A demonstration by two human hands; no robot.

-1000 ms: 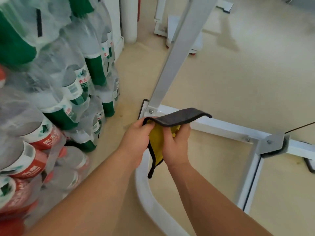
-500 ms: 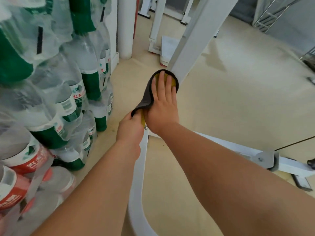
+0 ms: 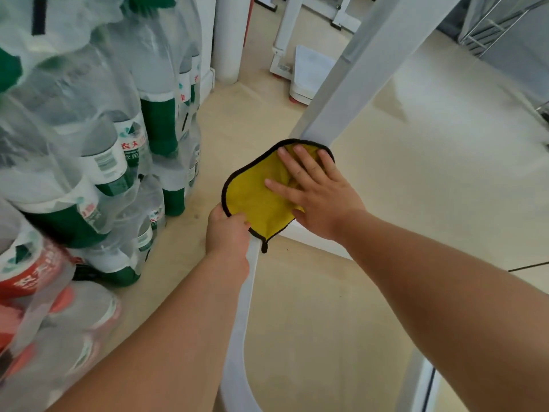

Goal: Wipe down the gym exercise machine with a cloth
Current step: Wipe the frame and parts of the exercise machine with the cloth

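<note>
Wiping seems barely begun: at the base corner of the frame [image 3: 239,337], the right hand [image 3: 322,200] presses flat, fingers spread, on the cloth [image 3: 252,193] against the slanted post [image 3: 365,69], while the left hand [image 3: 227,234] pinches its lower edge.

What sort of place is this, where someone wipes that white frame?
Probably a gym, perhaps its storage corner: a slanted white machine frame under a yellow cloth, another white machine's base behind, and wrapped packs of bottled water stacked on the left.

beige floor [image 3: 416,188] carries wrapped bottle packs [image 3: 98,173] at left and the white machine frame [image 3: 241,322].
</note>
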